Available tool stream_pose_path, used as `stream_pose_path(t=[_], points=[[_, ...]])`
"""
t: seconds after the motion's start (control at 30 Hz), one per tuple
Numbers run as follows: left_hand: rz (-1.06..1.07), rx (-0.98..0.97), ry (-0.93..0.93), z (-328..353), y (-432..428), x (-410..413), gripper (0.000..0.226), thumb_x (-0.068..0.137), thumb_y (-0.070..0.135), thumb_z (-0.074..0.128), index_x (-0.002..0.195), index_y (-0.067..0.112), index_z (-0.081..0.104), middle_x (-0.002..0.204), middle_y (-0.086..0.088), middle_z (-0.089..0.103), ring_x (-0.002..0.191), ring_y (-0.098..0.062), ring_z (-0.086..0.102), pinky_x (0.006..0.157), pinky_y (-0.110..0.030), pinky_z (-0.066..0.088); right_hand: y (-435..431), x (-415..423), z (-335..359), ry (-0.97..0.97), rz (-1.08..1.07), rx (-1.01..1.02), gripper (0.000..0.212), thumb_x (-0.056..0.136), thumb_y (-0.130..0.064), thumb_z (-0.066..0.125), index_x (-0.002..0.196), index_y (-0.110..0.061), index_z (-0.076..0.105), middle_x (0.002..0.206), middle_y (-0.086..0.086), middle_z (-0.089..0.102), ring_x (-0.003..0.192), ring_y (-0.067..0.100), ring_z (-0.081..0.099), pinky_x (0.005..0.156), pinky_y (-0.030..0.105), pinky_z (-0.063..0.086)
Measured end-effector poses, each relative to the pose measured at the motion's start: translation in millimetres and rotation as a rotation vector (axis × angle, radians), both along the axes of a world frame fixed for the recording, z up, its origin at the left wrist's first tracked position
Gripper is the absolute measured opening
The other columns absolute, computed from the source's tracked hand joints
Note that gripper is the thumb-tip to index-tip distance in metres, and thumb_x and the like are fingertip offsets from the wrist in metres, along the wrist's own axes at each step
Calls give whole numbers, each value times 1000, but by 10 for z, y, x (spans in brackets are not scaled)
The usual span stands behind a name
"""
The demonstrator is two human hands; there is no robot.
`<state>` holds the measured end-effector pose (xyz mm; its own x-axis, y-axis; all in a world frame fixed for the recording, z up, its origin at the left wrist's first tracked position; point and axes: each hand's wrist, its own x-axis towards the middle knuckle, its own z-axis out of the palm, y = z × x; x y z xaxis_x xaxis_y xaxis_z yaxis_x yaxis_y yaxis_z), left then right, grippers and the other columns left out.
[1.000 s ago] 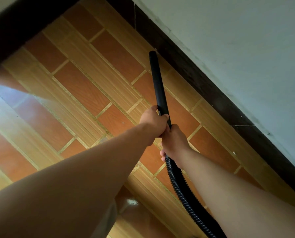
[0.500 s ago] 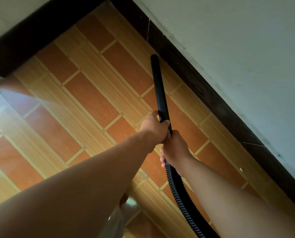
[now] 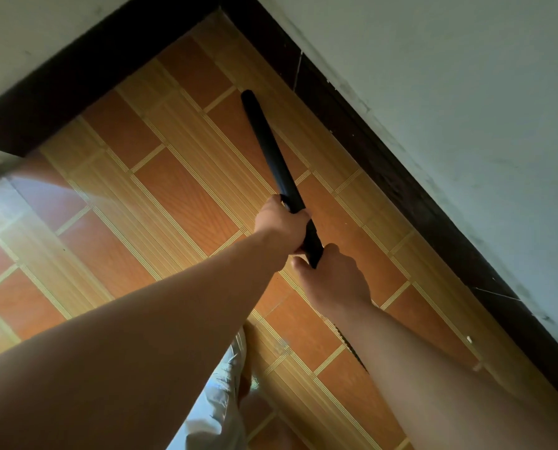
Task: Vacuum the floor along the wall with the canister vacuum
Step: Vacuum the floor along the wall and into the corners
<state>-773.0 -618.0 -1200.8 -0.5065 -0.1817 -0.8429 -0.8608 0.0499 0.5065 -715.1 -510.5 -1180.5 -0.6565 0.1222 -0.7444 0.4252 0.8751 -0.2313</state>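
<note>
Our fingers are clenched round the vacuum wand (image 3: 271, 147) near the frame's centre, with the left hand (image 3: 282, 227) grasping higher up and the right hand (image 3: 334, 279) just below it. The wand is a plain matte black tube slanting toward upper centre, its far tip near the dark baseboard (image 3: 384, 170). The floor (image 3: 180, 196) is orange and tan wood-patterned tile, and meets pale walls (image 3: 466, 92) in a corner at the top.

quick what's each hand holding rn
Left hand: closed round the black vacuum wand, higher up.
Right hand: closed round the same wand's lower end.
</note>
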Motion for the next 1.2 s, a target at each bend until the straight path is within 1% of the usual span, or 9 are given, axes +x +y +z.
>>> stream_pose_path(t=[0.1, 0.2, 0.3, 0.4, 0.57, 0.63, 0.73, 0.97, 1.2], points=[[-24, 23, 16, 9, 10, 4, 49, 96, 24, 66, 140, 21, 44, 105, -8, 68, 91, -25, 72, 70, -46, 65, 40, -21, 7, -9, -11, -19, 47, 102, -56, 49, 114, -11, 54, 84, -1, 62, 65, 16, 61, 50, 28, 42], [-60, 64, 25, 18, -5, 6, 32, 99, 24, 62, 123, 32, 42, 105, -5, 68, 93, -23, 71, 73, -47, 64, 48, -147, -46, -48, -71, -126, 44, 102, -52, 53, 109, -9, 53, 83, 4, 65, 62, 21, 62, 53, 34, 49], [-30, 86, 36, 7, -57, -71, 35, 99, 22, 61, 127, 33, 43, 106, -7, 69, 94, -24, 71, 76, -46, 64, 12, -324, -79, -45, -79, -160, 46, 100, -56, 54, 107, -10, 52, 79, 5, 65, 57, 22, 61, 55, 40, 54], [4, 81, 55, -3, -106, -195, 32, 99, 20, 62, 125, 29, 44, 105, -6, 69, 94, -24, 72, 78, -43, 63, -2, -408, -23, 11, 16, -81, 49, 99, -62, 51, 108, -14, 49, 82, 3, 67, 60, 20, 64, 52, 32, 47], [88, 132, 36, 44, -139, -410, 25, 99, 13, 62, 108, 26, 43, 107, -16, 68, 92, -31, 73, 70, -49, 64, -2, -398, 93, 60, 139, 60, 46, 104, -60, 39, 113, -16, 48, 77, -4, 60, 64, 15, 65, 55, 31, 52], [56, 119, 41, 46, -153, -479, 28, 100, 15, 62, 117, 28, 44, 108, -14, 67, 93, -30, 73, 71, -48, 64, -40, -472, 85, 34, 132, 43, 48, 104, -60, 36, 115, -15, 47, 78, -2, 60, 62, 14, 63, 52, 30, 49], [21, 68, 69, 35, -201, -594, 38, 101, 19, 60, 134, 27, 43, 108, -12, 67, 94, -28, 72, 71, -47, 64, -135, -611, 61, 32, 101, 7, 51, 104, -62, 36, 115, -13, 47, 83, 2, 65, 65, 19, 67, 58, 37, 57], [-30, -23, 98, 3, -348, -798, 28, 101, 19, 58, 127, 22, 48, 107, -11, 68, 91, -28, 72, 71, -47, 64, -352, -861, 20, 21, 35, -69, 45, 105, -58, 37, 114, -15, 48, 87, 2, 63, 74, 21, 68, 70, 43, 60], [-67, -44, 79, -29, -410, -781, 32, 102, 18, 56, 129, 29, 43, 107, -8, 65, 93, -28, 70, 72, -48, 64, -423, -834, -29, 5, 22, -73, 43, 106, -55, 39, 115, -14, 48, 84, 0, 59, 71, 19, 65, 65, 38, 56]])
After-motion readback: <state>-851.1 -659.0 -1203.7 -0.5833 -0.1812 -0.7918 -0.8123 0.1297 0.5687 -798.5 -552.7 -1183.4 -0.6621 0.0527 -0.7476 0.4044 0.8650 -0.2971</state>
